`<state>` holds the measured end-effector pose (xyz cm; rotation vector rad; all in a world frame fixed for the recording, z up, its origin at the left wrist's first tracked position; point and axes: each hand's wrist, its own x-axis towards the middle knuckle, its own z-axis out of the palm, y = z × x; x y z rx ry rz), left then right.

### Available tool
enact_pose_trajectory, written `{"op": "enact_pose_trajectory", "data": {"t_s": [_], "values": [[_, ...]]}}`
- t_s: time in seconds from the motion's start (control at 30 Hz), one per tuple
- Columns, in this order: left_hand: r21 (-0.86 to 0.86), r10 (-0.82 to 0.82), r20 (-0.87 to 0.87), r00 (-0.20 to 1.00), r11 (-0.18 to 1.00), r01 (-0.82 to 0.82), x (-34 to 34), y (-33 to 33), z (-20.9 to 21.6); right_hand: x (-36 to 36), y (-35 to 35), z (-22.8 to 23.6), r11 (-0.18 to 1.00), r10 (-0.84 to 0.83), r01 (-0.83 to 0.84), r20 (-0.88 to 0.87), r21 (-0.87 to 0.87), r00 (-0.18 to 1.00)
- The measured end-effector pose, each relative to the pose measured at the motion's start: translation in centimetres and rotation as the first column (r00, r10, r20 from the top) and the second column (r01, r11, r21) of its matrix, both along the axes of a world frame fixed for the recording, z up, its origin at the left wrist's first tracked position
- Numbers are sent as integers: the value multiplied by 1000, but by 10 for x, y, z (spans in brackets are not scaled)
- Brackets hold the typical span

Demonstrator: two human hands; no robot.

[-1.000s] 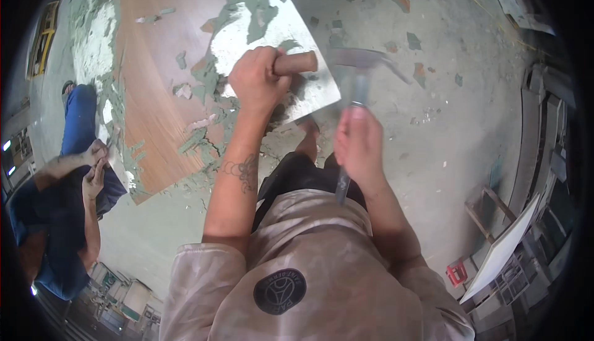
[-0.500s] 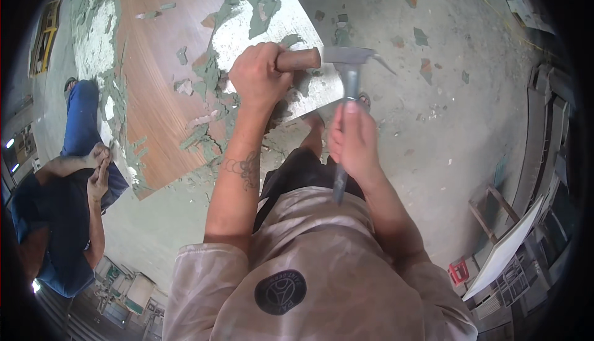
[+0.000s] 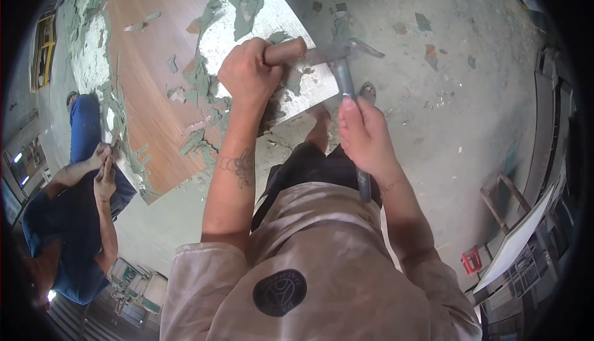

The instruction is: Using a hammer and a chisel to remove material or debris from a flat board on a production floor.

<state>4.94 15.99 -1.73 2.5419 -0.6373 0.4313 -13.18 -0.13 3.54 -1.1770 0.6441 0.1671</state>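
My left hand is closed round a tool with a thick, round brown handle. The tool's working end is hidden beneath the fist. In my right hand is a claw hammer, gripped midway along its grey shaft, claw pointing away to the right. The hammer head is blurred and close to the end of the brown handle; whether they touch I cannot tell. Below both hands lies a large panel, wood-patterned on part of its face and white and rough near its right corner, with grey-green flaky patches stuck on it.
Broken green and orange flakes are scattered over the concrete floor. A co-worker in dark blue sits at the left, hands together by the panel's edge. At the right are a leaning white board, a wooden frame and a red case.
The hammer has swung left toward the brown handle's end, its shaft now tilting the other way. My view has shifted slightly. Both hands keep their grips.
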Motion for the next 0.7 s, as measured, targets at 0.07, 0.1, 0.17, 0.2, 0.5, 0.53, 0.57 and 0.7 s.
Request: {"op": "enact_pose_trajectory", "data": {"t_s": [0.07, 0.1, 0.17, 0.2, 0.5, 0.53, 0.57, 0.7], "values": [[-45, -27, 6, 1000, 999, 27, 0, -5, -2, -2, -1, 1, 987, -54, 70, 114, -144, 992], [-74, -58, 6, 998, 996, 59, -6, -8, -1, -6, -1, 5, 971, -240, 241, 137, 6, 961], [-50, -54, 4, 999, 997, 55, -6, -9, -5, 3, 3, -8, 982, -187, 186, 96, 23, 978], [-33, -19, 3, 1000, 999, 19, -4, -6, -5, 11, 4, -13, 991, -132, 130, 64, 39, 989], [-17, 4, 6, 1000, 1000, -4, -1, -5, -4, 6, 10, -4, 955, -195, 211, -93, 210, 976], [-25, 12, 10, 1000, 1000, -12, -2, -5, -5, 10, 17, 0, 992, 31, -16, -125, 126, 992], [-22, 7, 2, 1000, 1000, -7, -6, -5, -6, 3, 15, 4, 996, 2, 6, -85, 84, 996], [25, -10, 22, 1000, 1000, 10, 2, -5, -7, -4, -3, 6, 823, -514, 506, -42, 259, 857]]}}
